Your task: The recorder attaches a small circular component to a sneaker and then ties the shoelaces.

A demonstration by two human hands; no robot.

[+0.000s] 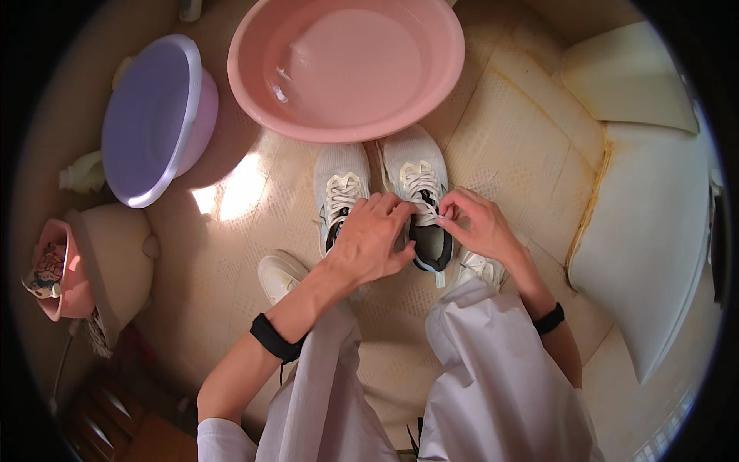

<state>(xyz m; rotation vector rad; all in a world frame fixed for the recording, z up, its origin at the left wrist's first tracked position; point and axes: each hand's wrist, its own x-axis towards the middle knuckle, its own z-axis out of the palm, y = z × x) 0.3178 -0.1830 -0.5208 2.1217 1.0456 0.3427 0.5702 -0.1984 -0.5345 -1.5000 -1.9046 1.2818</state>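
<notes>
Two white-and-grey sneakers (339,179) stand side by side on the floor, toes pointing away from me. Both hands are at the right-hand sneaker (416,154), over its white shoelace (420,182). My left hand (373,237) reaches across from the left, fingers bent at the lace and thumb held apart over the shoe's opening. My right hand (479,223) pinches the lace at the shoe's right side. The dark lining and pale insole (433,240) show below the lacing. What lies under my left fingers is partly hidden.
A large pink basin (346,127) with water stands just beyond the sneakers. At the left, a lilac basin (188,115) leans tilted near a pale bottle (83,172) and a small pink tub (73,289). A white fixture (631,231) stands at the right. My own shoes (280,273) flank the sneakers.
</notes>
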